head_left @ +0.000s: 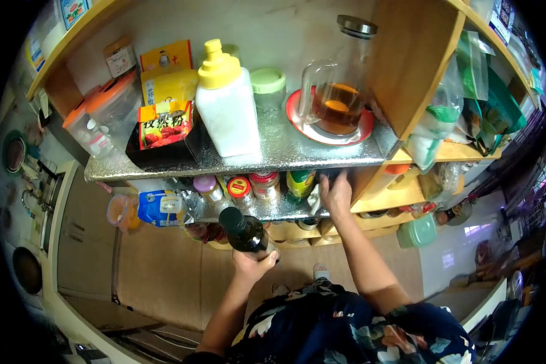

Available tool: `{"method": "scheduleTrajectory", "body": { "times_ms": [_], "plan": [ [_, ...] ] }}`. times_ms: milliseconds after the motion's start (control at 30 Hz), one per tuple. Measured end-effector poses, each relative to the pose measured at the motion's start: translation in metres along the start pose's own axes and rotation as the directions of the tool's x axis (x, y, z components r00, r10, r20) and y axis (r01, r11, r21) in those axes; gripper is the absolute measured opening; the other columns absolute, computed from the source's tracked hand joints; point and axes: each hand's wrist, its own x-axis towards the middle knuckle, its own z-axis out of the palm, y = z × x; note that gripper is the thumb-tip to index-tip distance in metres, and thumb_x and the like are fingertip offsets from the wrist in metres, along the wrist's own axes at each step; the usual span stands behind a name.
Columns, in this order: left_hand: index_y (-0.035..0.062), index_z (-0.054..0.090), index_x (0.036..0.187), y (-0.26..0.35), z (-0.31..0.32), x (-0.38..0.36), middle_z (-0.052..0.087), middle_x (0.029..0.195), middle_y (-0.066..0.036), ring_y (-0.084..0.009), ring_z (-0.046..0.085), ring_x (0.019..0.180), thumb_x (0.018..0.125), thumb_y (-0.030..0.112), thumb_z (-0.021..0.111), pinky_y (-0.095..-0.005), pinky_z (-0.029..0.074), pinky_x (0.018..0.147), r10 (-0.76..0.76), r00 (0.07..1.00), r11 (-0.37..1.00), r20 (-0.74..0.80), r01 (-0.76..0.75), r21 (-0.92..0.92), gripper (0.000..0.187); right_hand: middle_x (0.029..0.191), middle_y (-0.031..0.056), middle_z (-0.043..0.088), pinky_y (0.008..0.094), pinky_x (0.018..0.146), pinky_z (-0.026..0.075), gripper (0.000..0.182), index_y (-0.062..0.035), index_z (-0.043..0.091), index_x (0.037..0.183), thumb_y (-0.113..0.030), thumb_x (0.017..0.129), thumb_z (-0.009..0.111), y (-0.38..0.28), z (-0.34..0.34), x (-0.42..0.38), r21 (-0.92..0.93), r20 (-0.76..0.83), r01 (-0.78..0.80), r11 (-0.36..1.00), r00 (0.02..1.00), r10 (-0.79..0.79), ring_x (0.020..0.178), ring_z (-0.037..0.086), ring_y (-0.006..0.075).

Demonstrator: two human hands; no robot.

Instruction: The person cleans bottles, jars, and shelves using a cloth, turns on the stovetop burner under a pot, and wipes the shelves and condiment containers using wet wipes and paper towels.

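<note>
A dark glass bottle with a black cap is gripped in my left hand, tilted, in front of the lower shelf. My right hand reaches onto that shelf, under the foil-covered upper one, with a crumpled white cloth against its left side; the fingertips are partly hidden in shadow. Just left of the cloth stands a green bottle with a yellow label. Farther left are a jar with a red lid, another red-lidded jar with a yellow label and a purple-lidded jar.
On the upper foil-covered shelf stand a white bottle with a yellow cap, a black box of spice packets and a glass pitcher of brown liquid on a red-rimmed plate. A wooden divider rises at right.
</note>
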Motion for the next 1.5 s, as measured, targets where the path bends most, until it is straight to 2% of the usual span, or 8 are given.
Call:
{"method": "scheduleTrajectory", "body": {
  "times_ms": [100,167,267,367,467,567,1300,1500],
  "plan": [
    [-0.0007,0.052,0.114,0.001,0.013,0.008,0.06,0.102,-0.01,-0.0178,0.06,0.093,0.073,0.005,0.076,-0.035,0.05,0.086,-0.011,0.999,0.997,0.038,0.014,-0.076,0.048,0.089,0.0301,0.067,0.0494,0.075,0.053,0.059,0.0059,0.038,0.135,-0.018,0.088,0.063,-0.005,-0.022,-0.025,0.073,-0.138,0.263,0.962,0.958,-0.251,0.08,0.064,0.0499],
    [-0.0011,0.052,0.113,-0.004,0.018,0.013,0.06,0.101,-0.009,-0.0166,0.06,0.092,0.074,0.004,0.076,-0.0351,0.05,0.087,-0.008,0.997,0.991,0.077,0.018,-0.129,0.047,0.087,0.0196,0.071,0.0408,0.072,0.055,0.035,0.0012,0.061,0.12,-0.018,0.09,0.065,-0.004,-0.044,-0.043,0.348,0.289,-0.019,0.937,0.953,-0.088,0.08,0.069,0.0308],
    [0.0001,0.053,0.117,-0.058,0.019,0.01,0.066,0.1,-0.008,-0.0165,0.064,0.088,0.065,0.012,0.085,-0.0327,0.052,0.082,-0.037,0.989,0.997,0.146,0.027,0.07,0.062,0.08,0.0109,0.07,0.0324,0.061,0.053,0.026,0.0006,0.067,0.109,-0.02,0.094,0.062,-0.003,-0.075,-0.059,0.351,0.323,0.179,0.919,0.898,-0.299,0.067,0.064,0.0183],
    [0.0007,0.052,0.119,-0.072,0.041,0.018,0.065,0.105,-0.012,-0.0203,0.065,0.094,0.064,0.015,0.086,-0.0344,0.051,0.086,-0.051,0.977,0.993,0.206,0.027,0.119,0.066,0.076,0.0044,0.067,0.0265,0.053,0.046,0.024,-0.0006,0.068,0.103,-0.022,0.097,0.06,0.017,-0.082,-0.075,0.539,0.401,-0.232,0.81,0.916,-0.005,0.061,0.057,0.0114],
    [-0.0001,0.051,0.12,-0.057,0.071,0.035,0.064,0.109,-0.014,-0.0214,0.065,0.097,0.066,0.013,0.086,-0.035,0.052,0.085,0.04,0.968,0.988,0.249,-0.075,0.133,0.066,0.081,-0.0002,0.065,0.0207,0.054,0.041,0.02,-0.0052,0.068,0.102,-0.024,0.096,0.063,0.046,-0.095,-0.084,0.539,0.634,-0.734,0.413,0.676,0.375,0.065,0.055,0.0058],
    [-0.0008,0.05,0.122,-0.068,0.093,0.053,0.064,0.111,-0.015,-0.0216,0.065,0.097,0.066,0.013,0.087,-0.0349,0.052,0.086,0.077,0.963,0.98,0.257,-0.121,0.159,0.069,0.083,0.0003,0.065,0.0207,0.055,0.044,0.022,-0.0036,0.068,0.103,-0.024,0.095,0.065,0.059,-0.114,-0.099,0.485,0.603,-0.623,0.613,0.746,0.282,0.066,0.057,0.0067],
    [-0.0024,0.046,0.114,-0.123,0.176,0.116,0.066,0.087,-0.009,-0.0184,0.064,0.076,0.073,0.013,0.083,-0.0334,0.051,0.075,0.094,0.995,0.967,0.042,-0.102,0.233,0.057,0.089,0.0023,0.068,0.0244,0.07,0.049,0.026,-0.0011,0.068,0.105,-0.024,0.095,0.065,0.072,-0.129,-0.094,0.384,0.665,-0.626,0.679,0.698,0.267,0.078,0.058,0.0077],
    [-0.0037,0.048,0.112,-0.144,0.19,0.125,0.067,0.089,-0.009,-0.0176,0.064,0.079,0.077,0.001,0.075,-0.0317,0.051,0.076,-0.065,0.997,0.994,0.047,0.068,-0.08,0.045,0.084,0.0045,0.069,0.0253,0.067,0.05,0.024,0.0005,0.067,0.104,-0.022,0.095,0.065,0.085,-0.108,-0.094,0.302,0.716,-0.675,0.673,0.627,0.307,0.073,0.059,0.0093]
  ]
}}
